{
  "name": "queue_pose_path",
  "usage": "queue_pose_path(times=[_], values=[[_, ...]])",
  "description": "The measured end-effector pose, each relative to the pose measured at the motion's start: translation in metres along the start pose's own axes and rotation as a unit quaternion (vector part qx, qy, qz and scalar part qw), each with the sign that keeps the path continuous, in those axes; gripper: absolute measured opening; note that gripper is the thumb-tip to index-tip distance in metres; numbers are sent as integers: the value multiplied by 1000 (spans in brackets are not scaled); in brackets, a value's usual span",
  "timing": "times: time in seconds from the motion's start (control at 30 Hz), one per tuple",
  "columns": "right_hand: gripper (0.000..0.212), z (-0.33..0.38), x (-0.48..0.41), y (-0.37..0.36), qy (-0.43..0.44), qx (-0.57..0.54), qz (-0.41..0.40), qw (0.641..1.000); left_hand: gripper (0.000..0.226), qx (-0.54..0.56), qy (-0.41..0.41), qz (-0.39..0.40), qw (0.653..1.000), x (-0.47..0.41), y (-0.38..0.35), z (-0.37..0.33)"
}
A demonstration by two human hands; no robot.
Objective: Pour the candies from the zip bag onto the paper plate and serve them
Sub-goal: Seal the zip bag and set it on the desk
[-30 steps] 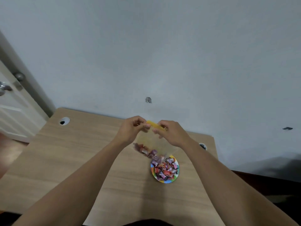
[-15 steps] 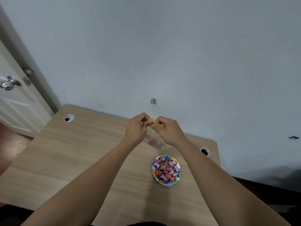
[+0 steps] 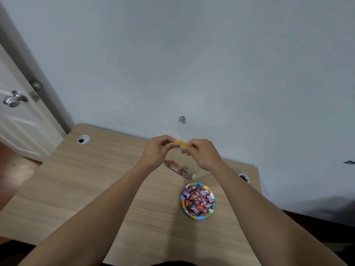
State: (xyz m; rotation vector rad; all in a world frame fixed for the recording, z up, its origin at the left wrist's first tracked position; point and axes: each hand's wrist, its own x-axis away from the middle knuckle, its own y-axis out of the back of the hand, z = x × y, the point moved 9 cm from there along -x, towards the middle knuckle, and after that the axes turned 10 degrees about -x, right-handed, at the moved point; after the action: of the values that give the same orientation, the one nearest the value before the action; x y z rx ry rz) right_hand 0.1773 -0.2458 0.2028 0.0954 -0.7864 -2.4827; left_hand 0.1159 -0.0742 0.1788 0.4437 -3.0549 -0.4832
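A clear zip bag (image 3: 179,166) with a yellow zip strip hangs upright above the table, several wrapped candies still lying in its bottom. My left hand (image 3: 156,151) and my right hand (image 3: 203,153) both pinch the yellow strip at the bag's top, fingertips close together. Below and nearer to me, a small paper plate (image 3: 208,216) with a coloured rim sits on the wooden table, heaped with red and purple wrapped candies (image 3: 197,200). The bag hangs just beyond the plate's far edge, apart from it.
The wooden table (image 3: 96,189) stands against a pale wall, with cable holes at the back left (image 3: 83,139) and back right (image 3: 243,177). A white door with a metal handle (image 3: 14,99) is at the far left.
The bag, tilted over the plate a second ago, has been lifted away and now hangs upright. Both hands have come together on the yellow strip. The view has shifted slightly.
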Motion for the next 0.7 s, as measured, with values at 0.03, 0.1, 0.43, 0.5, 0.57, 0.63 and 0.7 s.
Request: queue_pose_path(times=[0.03, 0.1, 0.43, 0.5, 0.57, 0.63, 0.7], values=[[23, 0, 0, 0, 0, 1, 2, 1000, 3, -6, 0, -5, 1000, 0, 1, -1], [22, 2, -1, 0, 1, -2, 1, 1000, 2, -11, -3, -12, 1000, 0, 3, -2], [15, -1, -4, 8, -14, -44, -32, 998, 5, 7, 19, 6, 1000, -2, 2, -4], [14, -1, -3, 9, -19, -52, -32, 998, 4, 15, 21, 12, 1000, -1, 1, -5], [14, 1, -3, 10, -14, -54, -28, 998, 8, 18, 19, 15, 1000, -1, 1, -4], [14, 3, -2, 10, -11, -49, -21, 999, 3, 22, 19, 19, 999, -2, 2, -4], [15, 3, -1, 10, -13, -46, -15, 999, 5, 23, 22, 15, 999, -1, 3, -4]])
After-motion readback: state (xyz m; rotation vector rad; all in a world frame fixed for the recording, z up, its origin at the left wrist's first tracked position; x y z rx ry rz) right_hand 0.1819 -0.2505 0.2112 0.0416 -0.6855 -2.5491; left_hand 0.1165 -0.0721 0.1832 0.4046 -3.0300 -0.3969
